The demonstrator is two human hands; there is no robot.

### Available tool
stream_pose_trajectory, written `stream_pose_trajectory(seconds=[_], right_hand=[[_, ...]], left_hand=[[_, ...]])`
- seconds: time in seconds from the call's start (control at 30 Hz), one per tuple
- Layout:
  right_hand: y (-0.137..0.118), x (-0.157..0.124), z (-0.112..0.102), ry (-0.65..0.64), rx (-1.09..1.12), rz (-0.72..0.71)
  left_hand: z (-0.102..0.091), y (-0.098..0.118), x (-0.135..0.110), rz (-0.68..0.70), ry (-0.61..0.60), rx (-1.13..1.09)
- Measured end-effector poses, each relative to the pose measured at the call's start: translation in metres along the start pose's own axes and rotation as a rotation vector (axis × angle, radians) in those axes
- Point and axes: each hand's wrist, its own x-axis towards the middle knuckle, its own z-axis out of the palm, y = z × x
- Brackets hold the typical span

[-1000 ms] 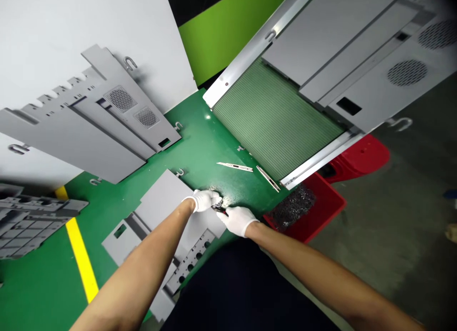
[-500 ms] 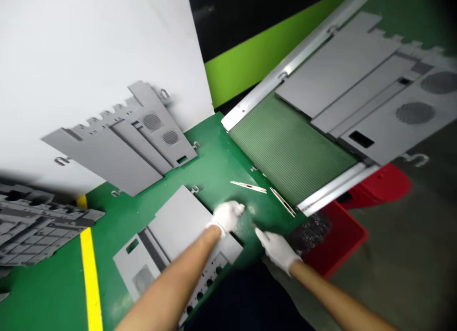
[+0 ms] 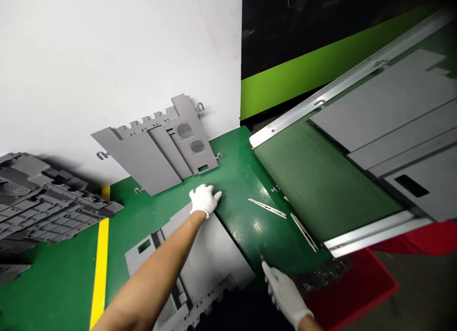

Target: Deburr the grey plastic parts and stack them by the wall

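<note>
A grey plastic panel (image 3: 217, 248) with cut-outs and a notched near edge lies in front of me on the green surface. My left hand (image 3: 204, 199), in a white glove, is at its far corner; the fingers bend over the edge and the thumb sticks out to the right. The corner under the hand is hidden. To the right of the panel, my right hand (image 3: 283, 290), also gloved, is closed around a slim pointed tool (image 3: 262, 256). Only the tool's tip shows, so its kind is unclear. The tip is apart from the panel.
Two slim metal pieces (image 3: 267, 208) lie on the green surface (image 3: 235, 179). Another grey panel (image 3: 157, 150) leans on the white wall (image 3: 117, 50). More panels (image 3: 53, 207) are stacked left. A conveyor (image 3: 321, 179) carries a panel (image 3: 392, 112). A red bin (image 3: 357, 293) holds dark scraps.
My left hand has moved from the panel's right-hand edge to its far corner. My right hand stays beside the panel with the tool. The camera view has turned, shifting the surroundings right and down.
</note>
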Motion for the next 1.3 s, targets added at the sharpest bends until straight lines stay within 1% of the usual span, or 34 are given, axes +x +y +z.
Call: stream_pose_trajectory(seconds=[0.03, 0.07, 0.13, 0.2, 0.27, 0.33, 0.4, 0.53, 0.7, 0.83, 1.07, 1.2, 1.3], right_hand=[[-0.015, 0.008, -0.003, -0.004, 0.006, -0.065], [-0.032, 0.016, -0.005, -0.008, 0.007, -0.138], [-0.070, 0.036, -0.008, -0.013, -0.037, -0.254], [-0.108, 0.056, -0.008, -0.027, -0.119, -0.307], [-0.141, 0.074, -0.004, -0.057, -0.197, -0.322], [-0.165, 0.088, 0.001, -0.091, -0.247, -0.322], [-0.179, 0.098, 0.006, -0.112, -0.265, -0.323], [-0.186, 0.104, 0.013, -0.134, -0.252, -0.363], [-0.185, 0.101, 0.011, -0.124, -0.241, -0.405], [-0.186, 0.095, 0.007, -0.120, -0.250, -0.418], [-0.189, 0.082, 0.000, -0.091, -0.271, -0.466], [-0.194, 0.075, 0.000, -0.049, -0.337, -0.494], [-0.196, 0.068, -0.002, -0.020, -0.409, -0.518]], left_hand=[[-0.008, -0.016, 0.012, -0.019, -0.058, 0.008], [-0.012, -0.029, 0.023, -0.028, -0.118, 0.013], [-0.008, -0.043, 0.037, -0.030, -0.216, 0.015], [0.003, -0.047, 0.046, -0.018, -0.273, 0.009], [0.013, -0.046, 0.053, -0.013, -0.307, 0.007], [0.020, -0.045, 0.059, -0.031, -0.329, 0.017], [0.023, -0.048, 0.064, -0.053, -0.348, 0.016], [0.022, -0.058, 0.067, -0.024, -0.411, -0.075], [0.019, -0.067, 0.062, 0.016, -0.451, -0.188], [0.016, -0.065, 0.057, 0.026, -0.441, -0.229], [0.006, -0.060, 0.044, 0.027, -0.379, -0.249], [-0.001, -0.058, 0.034, 0.036, -0.357, -0.272], [-0.006, -0.055, 0.027, 0.054, -0.366, -0.301]])
